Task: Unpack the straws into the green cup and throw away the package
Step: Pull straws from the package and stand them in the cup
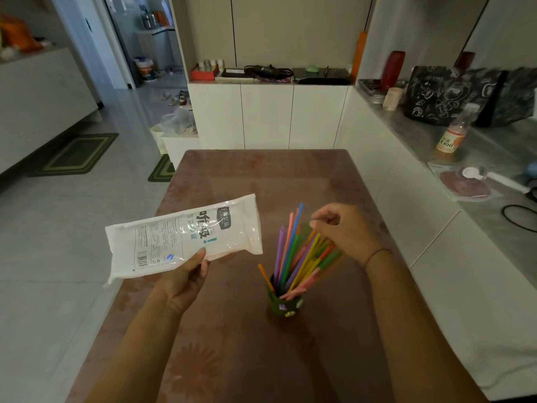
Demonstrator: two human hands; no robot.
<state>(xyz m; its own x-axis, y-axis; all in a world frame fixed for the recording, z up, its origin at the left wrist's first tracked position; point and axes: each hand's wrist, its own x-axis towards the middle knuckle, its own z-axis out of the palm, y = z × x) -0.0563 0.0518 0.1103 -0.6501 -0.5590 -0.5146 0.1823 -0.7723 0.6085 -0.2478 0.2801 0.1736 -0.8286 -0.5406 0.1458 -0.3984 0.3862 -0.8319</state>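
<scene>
On the near half of the brown table, slightly right of centre, the green cup stands upright with a small flower decoration on its near side. The straws are in the cup, a mixed bundle of pink, blue, purple, yellow, orange and green, fanned out and leaning mostly to the far right; one orange straw leans left, apart from the rest. The right hand is above and to the right of the cup, at the upper ends of the leaning straws, with its fingers curled and the thumb and forefinger drawn together near a green tip. Whether it actually pinches a straw or only touches the bundle cannot be told (the hand covers the tips). The left hand is to the left of the cup, near the table's left edge, and grasps the package at its near long edge, thumb on top. The package is a white and clear plastic bag with printed text, held flat and roughly level in the air, partly over the floor, its right end pointing toward the straws but well apart from them. It looks flat. On the counter to the right stands a bottle with an orange label.
</scene>
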